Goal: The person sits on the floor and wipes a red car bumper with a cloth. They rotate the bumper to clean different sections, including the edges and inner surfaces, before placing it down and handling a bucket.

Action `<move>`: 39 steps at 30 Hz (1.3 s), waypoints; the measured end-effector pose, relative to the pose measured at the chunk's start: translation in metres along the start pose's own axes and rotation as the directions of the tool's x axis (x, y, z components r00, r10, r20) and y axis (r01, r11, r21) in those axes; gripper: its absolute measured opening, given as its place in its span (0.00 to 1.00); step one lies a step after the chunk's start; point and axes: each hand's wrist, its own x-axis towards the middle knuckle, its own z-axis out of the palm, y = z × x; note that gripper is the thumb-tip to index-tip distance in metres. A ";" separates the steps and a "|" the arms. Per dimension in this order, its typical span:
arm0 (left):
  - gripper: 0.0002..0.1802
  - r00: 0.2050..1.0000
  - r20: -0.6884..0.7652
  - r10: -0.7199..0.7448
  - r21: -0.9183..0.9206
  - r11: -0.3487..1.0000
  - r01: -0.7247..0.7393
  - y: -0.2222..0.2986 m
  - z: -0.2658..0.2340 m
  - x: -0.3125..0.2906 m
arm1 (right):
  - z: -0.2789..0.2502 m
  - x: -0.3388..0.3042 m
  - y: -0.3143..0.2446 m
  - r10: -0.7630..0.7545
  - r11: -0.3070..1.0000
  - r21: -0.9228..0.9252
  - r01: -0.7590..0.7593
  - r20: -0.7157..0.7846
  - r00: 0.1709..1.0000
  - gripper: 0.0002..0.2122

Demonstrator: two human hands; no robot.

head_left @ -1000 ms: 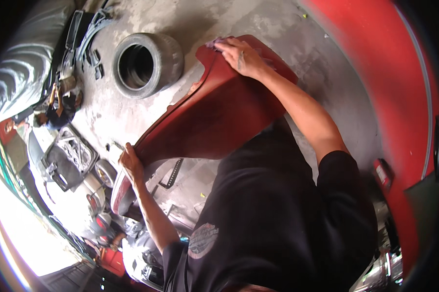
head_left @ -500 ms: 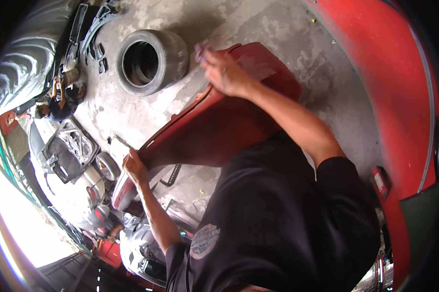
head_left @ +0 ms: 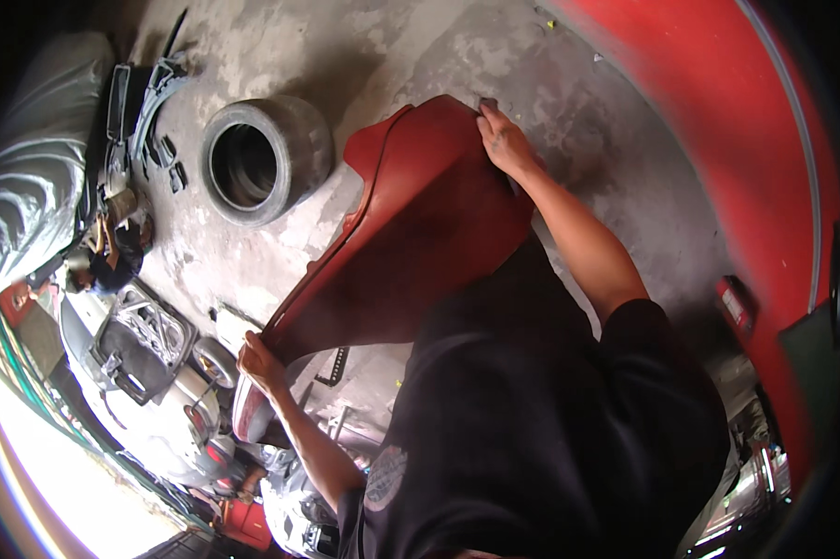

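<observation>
A dull red car fender (head_left: 397,224) is stretched out in front of me, its broad end at the far right and its narrow end at the near left. My left hand (head_left: 262,363) is closed around the narrow end. At the upper right edge of the broad end is my right hand (head_left: 504,142), its fingers closed on a small dark purplish pad (head_left: 488,103). Most of that pad is hidden by the fingers, and its material cannot be made out. The fender's near side runs up against my black shirt.
Beyond the fender, a worn tyre (head_left: 252,168) lies on the stained concrete floor. A red curved panel (head_left: 718,112) and a fire extinguisher (head_left: 737,305) are on the right. Far left, another person (head_left: 113,247) sits by a plastic-covered shape (head_left: 38,158); a scooter (head_left: 187,429) stands nearer.
My right hand has moved right with the pad, from the fender's upper left edge to its right edge. The broad end, now uncovered, has turned slightly. My left hand keeps its grip.
</observation>
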 end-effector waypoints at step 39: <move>0.38 0.991 -0.016 -0.133 -0.097 0.987 0.131 -0.042 0.010 0.006 | -0.031 -0.019 0.105 -0.102 0.977 0.190 0.095 0.026 0.994 0.22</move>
